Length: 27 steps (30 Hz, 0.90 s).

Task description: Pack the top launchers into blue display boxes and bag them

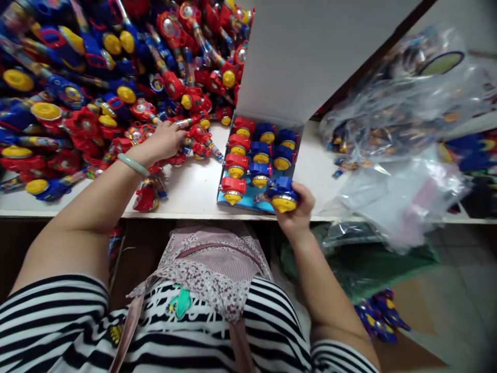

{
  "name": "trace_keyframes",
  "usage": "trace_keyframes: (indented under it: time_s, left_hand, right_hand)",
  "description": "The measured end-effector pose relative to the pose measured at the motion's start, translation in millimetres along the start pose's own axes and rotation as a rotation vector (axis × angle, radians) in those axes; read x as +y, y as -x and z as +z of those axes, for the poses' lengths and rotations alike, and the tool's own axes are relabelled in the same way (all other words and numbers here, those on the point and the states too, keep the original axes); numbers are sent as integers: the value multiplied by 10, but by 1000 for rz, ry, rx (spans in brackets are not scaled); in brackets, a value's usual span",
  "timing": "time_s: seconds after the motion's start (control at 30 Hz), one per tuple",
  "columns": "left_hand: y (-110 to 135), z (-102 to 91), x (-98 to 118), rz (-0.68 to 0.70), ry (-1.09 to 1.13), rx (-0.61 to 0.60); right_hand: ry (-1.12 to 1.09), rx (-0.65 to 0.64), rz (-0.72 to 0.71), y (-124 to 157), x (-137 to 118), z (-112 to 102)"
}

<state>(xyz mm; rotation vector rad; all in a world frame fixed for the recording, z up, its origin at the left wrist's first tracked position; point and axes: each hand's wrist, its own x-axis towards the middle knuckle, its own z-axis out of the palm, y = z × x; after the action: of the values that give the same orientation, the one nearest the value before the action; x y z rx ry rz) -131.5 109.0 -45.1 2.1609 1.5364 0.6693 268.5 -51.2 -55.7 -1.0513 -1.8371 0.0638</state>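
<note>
1. Box (224, 199): stands open at centre frame on the white counter (194, 186), with its white lid (303, 57) raised behind it.
2. Contents: the left column holds four red toys (236, 166). The middle and right columns hold blue toys (261, 152), each with a yellow tip. The near end of those two columns appears unfilled, and light-blue floor shows there.
3. Right hand (297, 212): at the box's lower right corner. Its grip is pinched around one blue toy (282, 194), held at the near end of the right column. Whether the toy is seated cannot be told.
4. Left hand (166, 140): rests on the edge of the loose pile (97, 93) of red and blue toys at upper left. The fingers curl onto the pile; whether the grip has closed on a piece cannot be told. A pale bracelet (133, 164) sits on the wrist.
5. Progress, as a judgement: the box is mostly filled, with one or two places left.
6. Clear plastic bags (399, 129) lie at right.
</note>
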Motion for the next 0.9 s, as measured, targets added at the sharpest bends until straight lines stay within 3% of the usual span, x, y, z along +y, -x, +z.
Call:
trace_keyframes:
  time_s: [0.1, 0.23, 0.33, 0.47, 0.6, 0.67, 0.73, 0.83, 0.9]
  left_hand:
    - [24, -127, -66, 31, 161, 6]
    - [216, -440, -53, 8, 246, 13]
    - [478, -533, 74, -85, 328, 87]
    - [810, -384, 445, -224, 595, 149]
    - [924, -119, 937, -121, 938, 82]
    - [889, 4, 1216, -33, 1006, 14]
    - [810, 114, 1514, 60, 991, -60]
    - [640, 228, 1880, 258, 848, -91]
    - [517, 245, 1932, 388, 737, -57]
  right_hand:
    - [2, 2, 14, 209, 66, 200]
    - [4, -110, 20, 206, 28, 157]
    - [-20, -216, 1, 157, 15, 169]
    - [-79, -319, -34, 122, -4, 238]
    - [1, -451, 49, -71, -179, -86]
    - [43, -381, 79, -268, -318, -281]
    - [-7, -229, 91, -497, -449, -331]
    - [-120, -10, 95, -776, -536, -119]
    - [-205, 142, 111, -852, -470, 28]
